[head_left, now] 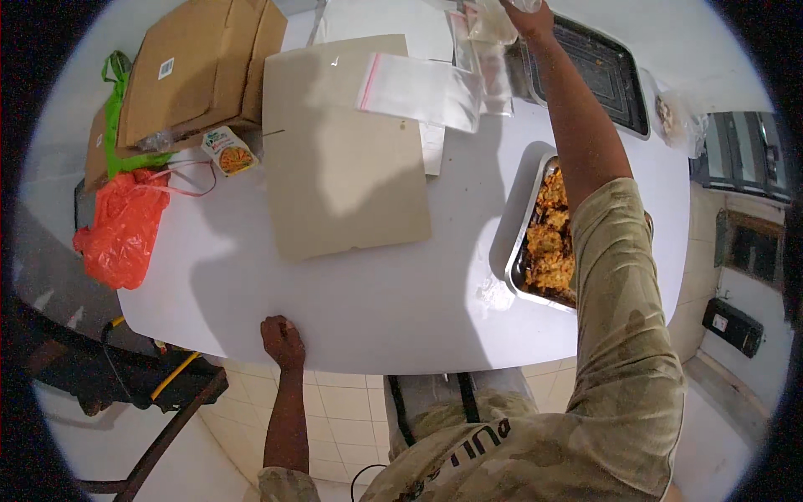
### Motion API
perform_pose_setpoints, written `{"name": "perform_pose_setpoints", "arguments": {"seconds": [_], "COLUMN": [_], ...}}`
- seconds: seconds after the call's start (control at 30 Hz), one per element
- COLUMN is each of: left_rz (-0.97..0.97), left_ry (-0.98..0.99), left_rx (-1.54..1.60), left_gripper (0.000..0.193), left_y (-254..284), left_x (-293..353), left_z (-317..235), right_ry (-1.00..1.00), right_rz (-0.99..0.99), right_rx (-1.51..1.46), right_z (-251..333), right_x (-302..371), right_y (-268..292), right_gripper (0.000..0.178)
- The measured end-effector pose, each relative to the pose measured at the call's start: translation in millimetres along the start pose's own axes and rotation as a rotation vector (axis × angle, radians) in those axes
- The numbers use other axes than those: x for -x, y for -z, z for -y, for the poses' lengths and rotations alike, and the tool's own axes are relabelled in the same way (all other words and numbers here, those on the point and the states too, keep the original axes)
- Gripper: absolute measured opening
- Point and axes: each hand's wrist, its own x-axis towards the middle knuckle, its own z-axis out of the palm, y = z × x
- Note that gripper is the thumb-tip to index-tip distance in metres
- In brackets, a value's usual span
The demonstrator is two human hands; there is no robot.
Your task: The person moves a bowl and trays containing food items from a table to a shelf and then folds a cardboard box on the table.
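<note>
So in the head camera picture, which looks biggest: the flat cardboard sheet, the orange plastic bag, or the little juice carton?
1. Flat cardboard sheet, clearly the biggest.
2. Orange plastic bag.
3. Juice carton, the smallest.
All three lie on the white table, so nearness hardly changes this order.

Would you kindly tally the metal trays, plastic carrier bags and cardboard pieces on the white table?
Metal trays: 2, one with fried food, one dark
Plastic carrier bags: 2, orange, green
Cardboard pieces: 2, flat sheet, folded box
Total: 6
</note>
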Motion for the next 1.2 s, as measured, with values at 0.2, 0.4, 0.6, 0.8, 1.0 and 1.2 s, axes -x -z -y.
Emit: {"name": "perform_pose_setpoints", "arguments": {"seconds": [0.2, 0.4, 0.6, 0.8, 1.0, 1.2], "left_rz": [0.063, 0.043, 0.018, 0.068, 0.064, 0.021], "left_ry": [0.038, 0.107, 0.094, 0.101, 0.074, 0.105], "left_rx": [0.028, 0.035, 0.027, -0.146, -0.139, 0.021], "left_gripper": [0.019, 0.020, 0.020, 0.015, 0.010, 0.009], "left_y": [3.7, 11.2, 15.2, 32.5, 61.5, 83.9], "left_x": [-4.2, 11.9, 4.6, 19.4, 32.5, 26.2], "left_z": [-10.5, -18.0, -22.3, 12.0, 18.6, 21.8], "right_ry": [-0.076, -0.109, 0.020, -0.139, 0.293, 0.382], "right_rz": [-0.106, 0.223, 0.059, -0.042, 0.679, 0.764], "right_rx": [-0.124, -0.167, -0.229, -0.397, 0.017, 0.128], "right_z": [-7.4, 22.5, 39.7, 179.0, 327.6, 339.2], "right_x": [24.4, 58.4, 64.6, 210.1, 359.6, 398.0], "right_y": [19.0, 11.6, 7.9, 15.1, 46.6, 36.1], "right_gripper": [0.054, 0.049, 0.046, 0.030, 0.049, 0.065]}}
